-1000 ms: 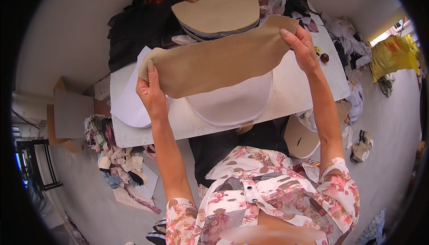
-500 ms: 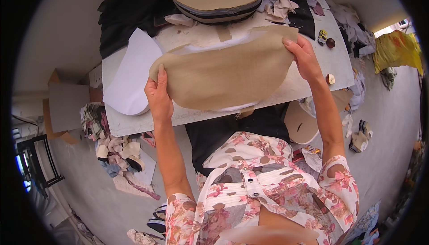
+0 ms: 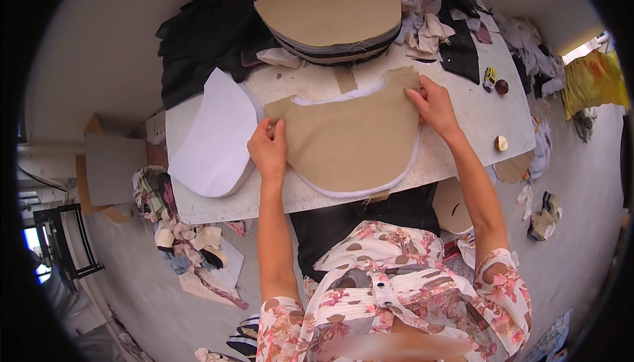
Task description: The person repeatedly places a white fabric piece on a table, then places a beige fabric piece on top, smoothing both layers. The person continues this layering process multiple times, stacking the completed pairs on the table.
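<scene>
A tan, crescent-shaped fabric piece point(image 3: 353, 137) lies over a white piece point(image 3: 343, 193) of similar shape, whose edge shows along the bottom curve and at the upper notch. My left hand point(image 3: 268, 150) pinches the fabric's left edge between thumb and fingers. At the upper right edge, my right hand point(image 3: 432, 106) grips the same fabric, thumb on top. To the left of my left hand rests a stack of white curved pieces point(image 3: 214, 137). Beyond the fabric stands a pile of cut tan pieces point(image 3: 333, 15) with dark and grey layers underneath.
The worn white table point(image 3: 475, 157) carries black cloth point(image 3: 205, 41) at the far left and crumpled scraps point(image 3: 429, 35) at the far right. A small toy car point(image 3: 489, 78), a dark round object point(image 3: 502, 86) and a pale round piece point(image 3: 501, 143) sit on the right. Scrap heaps point(image 3: 191, 243) lie on the floor.
The tan fabric has come down from a raised, slanted position and now lies flatter over the white piece. Both hands have lowered with it and drawn closer together.
</scene>
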Available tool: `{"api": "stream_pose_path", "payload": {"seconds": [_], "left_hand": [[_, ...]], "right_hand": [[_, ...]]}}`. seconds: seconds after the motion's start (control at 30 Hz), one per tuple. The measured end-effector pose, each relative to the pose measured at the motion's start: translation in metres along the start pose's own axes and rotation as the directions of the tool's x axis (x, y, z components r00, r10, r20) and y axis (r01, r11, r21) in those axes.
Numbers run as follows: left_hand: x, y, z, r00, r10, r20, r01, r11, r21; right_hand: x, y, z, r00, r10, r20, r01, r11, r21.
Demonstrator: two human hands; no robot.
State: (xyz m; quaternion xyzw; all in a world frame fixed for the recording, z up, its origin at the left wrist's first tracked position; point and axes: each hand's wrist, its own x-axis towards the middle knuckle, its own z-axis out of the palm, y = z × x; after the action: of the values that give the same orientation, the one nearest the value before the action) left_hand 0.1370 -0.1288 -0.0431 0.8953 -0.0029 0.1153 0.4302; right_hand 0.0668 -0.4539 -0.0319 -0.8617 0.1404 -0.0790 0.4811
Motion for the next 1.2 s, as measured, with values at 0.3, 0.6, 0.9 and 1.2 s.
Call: {"api": "stream_pose_path", "payload": {"seconds": [0.3, 0.6, 0.9, 1.2], "left_hand": [[0.006, -0.005, -0.004, 0.99, -0.081, 0.112, 0.067, 0.99, 0.12], [0.008, -0.006, -0.003, 0.985, -0.1, 0.144, 0.097, 0.995, 0.028], [0.007, -0.004, -0.004, 0.989, -0.083, 0.121, 0.072, 0.993, 0.094], [-0.012, 0.033, -0.021, 0.989, 0.135, 0.056, -0.146, 0.938, 0.314]], "right_hand": [[-0.007, -0.029, 0.0, 0.899, -0.423, -0.11, 0.328, 0.819, -0.471], [-0.024, -0.069, 0.073, 0.458, -0.722, 0.519, 0.871, 0.48, -0.1], [-0.06, -0.052, 0.037, 0.218, -0.653, 0.726, 0.948, 0.317, 0.001], [-0.068, -0.05, 0.015, 0.508, -0.628, 0.59, 0.832, 0.534, -0.148]]}}
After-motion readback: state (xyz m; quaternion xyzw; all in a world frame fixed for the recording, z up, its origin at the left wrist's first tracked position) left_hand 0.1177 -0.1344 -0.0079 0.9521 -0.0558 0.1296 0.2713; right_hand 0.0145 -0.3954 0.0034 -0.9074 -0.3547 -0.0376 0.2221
